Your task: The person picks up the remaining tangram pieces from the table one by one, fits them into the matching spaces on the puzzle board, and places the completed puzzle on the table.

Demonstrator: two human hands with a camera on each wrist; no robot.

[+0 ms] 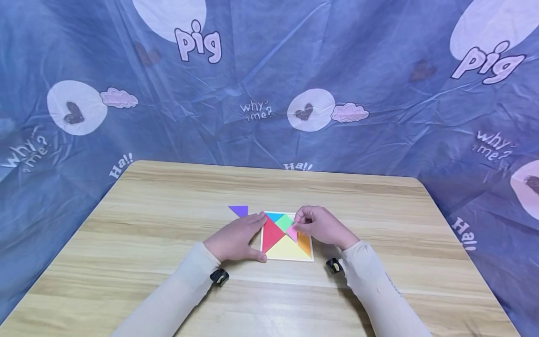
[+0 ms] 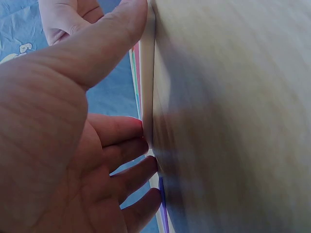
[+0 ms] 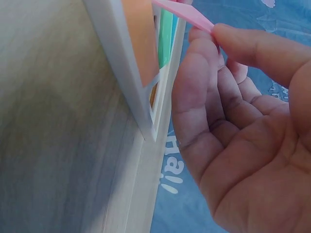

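A tangram tray [image 1: 290,260] with a pale rim lies on the table. In it are red [image 1: 272,233], pale yellow [image 1: 288,249], orange [image 1: 304,244], green [image 1: 284,223] and blue [image 1: 273,216] pieces. My right hand [image 1: 323,225] pinches a thin pink tangram piece [image 3: 187,12] between thumb and index finger; it is tilted above the tray's right half. My left hand [image 1: 240,236] rests against the tray's left side, fingers extended, thumb by the near left corner. Beyond those fingers lies a purple triangle [image 1: 241,210], outside the tray.
The wooden table [image 1: 168,196] extends on all sides of the tray. Behind it hangs a blue printed cloth [image 1: 252,140]. A small black device sits at each wrist, by the left cuff [image 1: 219,277] and the right cuff [image 1: 334,266].
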